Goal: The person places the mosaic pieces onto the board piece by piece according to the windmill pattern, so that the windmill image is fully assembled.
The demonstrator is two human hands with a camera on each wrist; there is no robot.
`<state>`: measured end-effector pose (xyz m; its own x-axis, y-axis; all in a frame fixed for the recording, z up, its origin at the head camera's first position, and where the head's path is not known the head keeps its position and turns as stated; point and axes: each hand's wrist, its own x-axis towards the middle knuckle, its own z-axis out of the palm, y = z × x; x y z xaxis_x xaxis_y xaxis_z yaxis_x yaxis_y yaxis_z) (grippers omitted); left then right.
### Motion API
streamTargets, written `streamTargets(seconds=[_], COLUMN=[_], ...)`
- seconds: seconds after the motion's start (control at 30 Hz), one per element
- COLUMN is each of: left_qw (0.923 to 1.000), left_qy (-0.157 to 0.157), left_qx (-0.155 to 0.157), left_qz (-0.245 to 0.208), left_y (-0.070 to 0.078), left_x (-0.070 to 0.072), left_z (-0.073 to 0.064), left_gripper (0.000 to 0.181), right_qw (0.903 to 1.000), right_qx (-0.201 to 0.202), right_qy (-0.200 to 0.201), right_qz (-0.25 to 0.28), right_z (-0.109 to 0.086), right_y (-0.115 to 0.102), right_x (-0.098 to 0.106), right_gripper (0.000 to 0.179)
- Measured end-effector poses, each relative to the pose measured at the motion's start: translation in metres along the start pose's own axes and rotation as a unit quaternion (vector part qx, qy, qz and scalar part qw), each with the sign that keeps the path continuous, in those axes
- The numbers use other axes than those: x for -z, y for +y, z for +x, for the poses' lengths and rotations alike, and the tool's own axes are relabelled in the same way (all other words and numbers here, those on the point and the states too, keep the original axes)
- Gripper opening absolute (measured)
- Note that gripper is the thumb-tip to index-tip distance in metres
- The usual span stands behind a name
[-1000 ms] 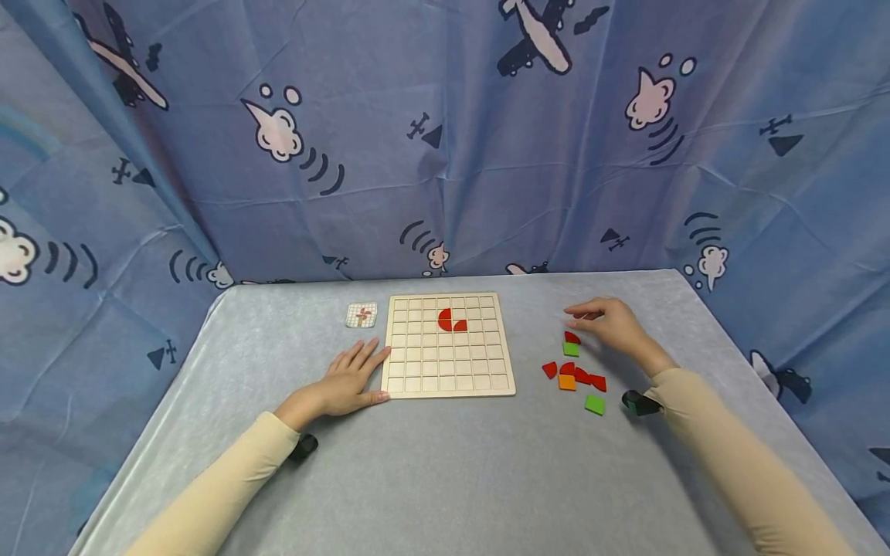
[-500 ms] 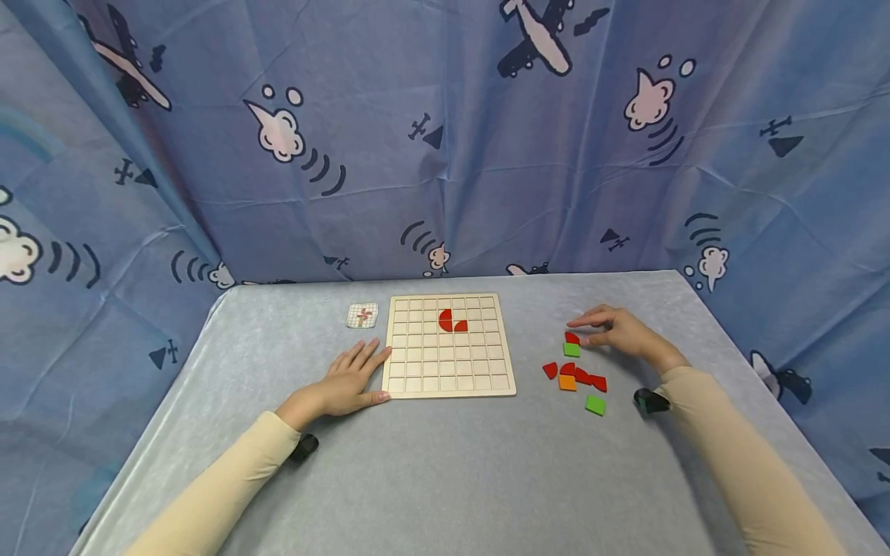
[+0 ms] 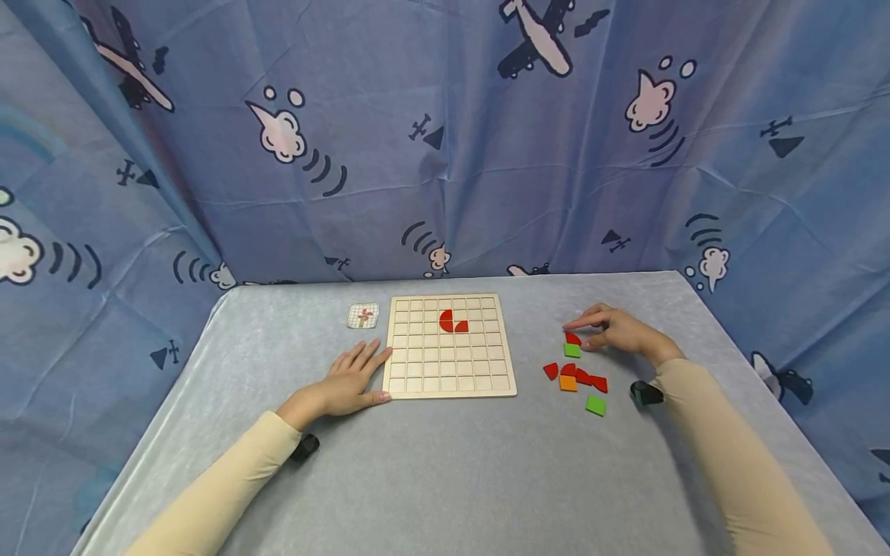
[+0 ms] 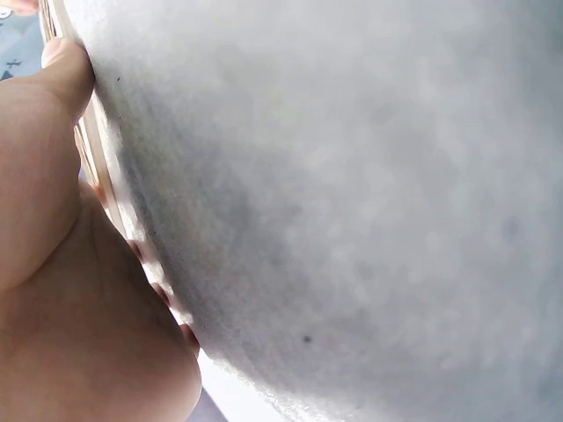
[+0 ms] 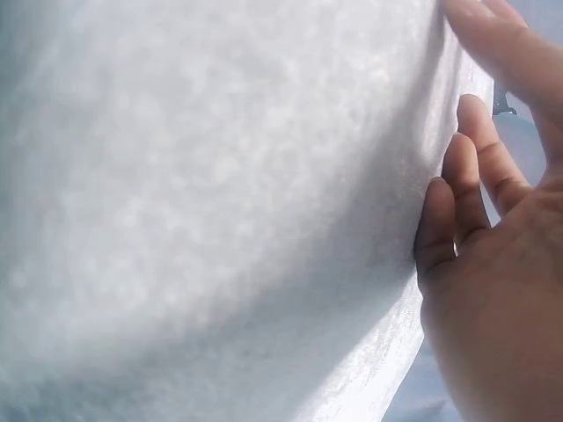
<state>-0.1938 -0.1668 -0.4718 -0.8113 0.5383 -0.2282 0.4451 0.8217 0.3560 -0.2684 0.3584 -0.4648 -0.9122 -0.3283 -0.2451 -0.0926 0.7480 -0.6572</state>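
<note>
My left hand (image 3: pixel 341 386) lies flat with fingers spread at the left edge of a wooden grid board (image 3: pixel 448 378); its fingertips and thumb touch that edge. Three red quarter-circle tiles (image 3: pixel 446 321) sit in cells in the board's upper part. To the right, my right hand (image 3: pixel 622 332) hovers low over the table, index finger and thumb apart on either side of a red quarter-circle tile (image 3: pixel 572 338). Whether they touch it is too small to tell. Just below that tile lies a green square tile (image 3: pixel 572 350). The wrist views show the hands but no tiles.
Several red tiles (image 3: pixel 582 376), an orange square tile (image 3: pixel 568 384) and another green square tile (image 3: pixel 596 405) lie nearer on the table (image 3: pixel 452 479). A small pattern card (image 3: pixel 363 316) is left of the board. A blue printed curtain (image 3: pixel 445 154) hangs behind.
My right hand has come down slightly toward the red quarter-circle tile, and its thumb and index finger have parted around it. The left hand has kept its place on the board's edge.
</note>
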Motion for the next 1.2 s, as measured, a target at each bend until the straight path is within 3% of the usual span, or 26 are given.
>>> streamTargets(seconds=[0.6, 1.2], left_qw=[1.0000, 1.0000], left_qy=[0.004, 0.004], left_qx=[-0.004, -0.001], left_qz=[0.003, 0.008], left_y=[0.0008, -0.0014], left_x=[-0.0018, -0.0038], left_z=[-0.0003, 0.0013], left_gripper=[0.081, 0.082], right_qw=[0.9998, 1.0000], right_qx=[-0.006, 0.003], right_qy=[-0.018, 0.000], right_qz=[0.007, 0.008], right_z=[0.0026, 0.0022], right_y=[0.0001, 0.0009], right_x=[0.0001, -0.0010], right_gripper=[0.042, 0.042])
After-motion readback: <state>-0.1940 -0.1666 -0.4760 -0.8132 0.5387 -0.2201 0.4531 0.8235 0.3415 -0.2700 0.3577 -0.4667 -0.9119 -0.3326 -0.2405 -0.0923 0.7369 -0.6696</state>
